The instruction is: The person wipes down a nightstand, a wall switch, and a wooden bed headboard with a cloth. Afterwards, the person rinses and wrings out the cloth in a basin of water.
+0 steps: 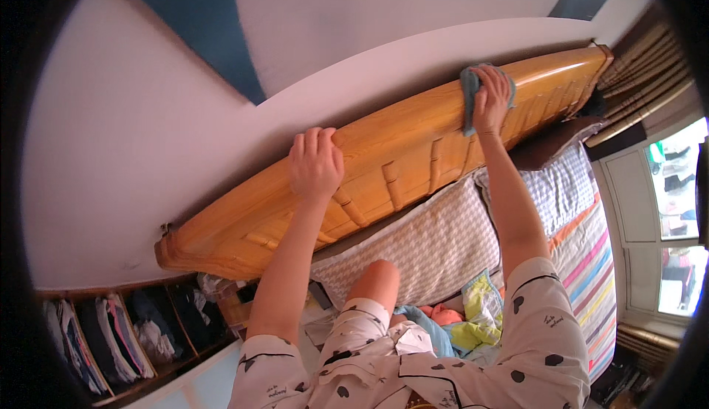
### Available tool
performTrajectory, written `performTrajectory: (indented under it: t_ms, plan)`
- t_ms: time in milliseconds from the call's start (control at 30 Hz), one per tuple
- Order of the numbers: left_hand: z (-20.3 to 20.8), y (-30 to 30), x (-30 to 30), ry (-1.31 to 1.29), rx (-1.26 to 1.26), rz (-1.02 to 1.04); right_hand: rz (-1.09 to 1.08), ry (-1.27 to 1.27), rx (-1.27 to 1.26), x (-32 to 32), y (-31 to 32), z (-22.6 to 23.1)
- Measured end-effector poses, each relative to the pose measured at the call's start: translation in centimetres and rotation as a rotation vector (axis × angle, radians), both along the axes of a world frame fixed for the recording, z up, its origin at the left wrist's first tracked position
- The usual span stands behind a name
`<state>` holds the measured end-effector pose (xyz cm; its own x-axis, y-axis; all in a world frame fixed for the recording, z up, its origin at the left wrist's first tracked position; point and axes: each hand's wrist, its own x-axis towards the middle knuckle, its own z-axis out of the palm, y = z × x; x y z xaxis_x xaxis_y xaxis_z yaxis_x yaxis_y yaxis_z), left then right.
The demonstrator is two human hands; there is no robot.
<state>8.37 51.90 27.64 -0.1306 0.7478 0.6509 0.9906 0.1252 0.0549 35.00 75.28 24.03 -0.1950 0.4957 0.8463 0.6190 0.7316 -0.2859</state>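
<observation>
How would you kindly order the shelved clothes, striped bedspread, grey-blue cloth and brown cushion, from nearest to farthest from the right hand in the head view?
1. Grey-blue cloth: under the right hand, touching.
2. Brown cushion: below, slightly right.
3. Striped bedspread: lower right.
4. Shelved clothes: far lower left.

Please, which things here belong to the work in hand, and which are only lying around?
In the work:
Blue-grey cloth, under the right grip
Wooden headboard, with the cloth against it and the left grip on its top edge

Lying around:
Checked pillow
Striped bedding
Crumpled yellow-and-blue fabric
Clothes on the shelves
</observation>
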Motion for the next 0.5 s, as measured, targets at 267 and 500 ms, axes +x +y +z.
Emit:
performTrajectory:
  t_ms: [267,500]
  plan:
    - [0.3,0.1,-0.4,-0.004,-0.031,-0.041,-0.044,-0.002,-0.079,-0.7,-0.4,0.7]
    - [0.1,-0.4,-0.6,0.025,-0.109,-0.066,-0.051,-0.003,-0.163,-0.4,-0.8,1.0]
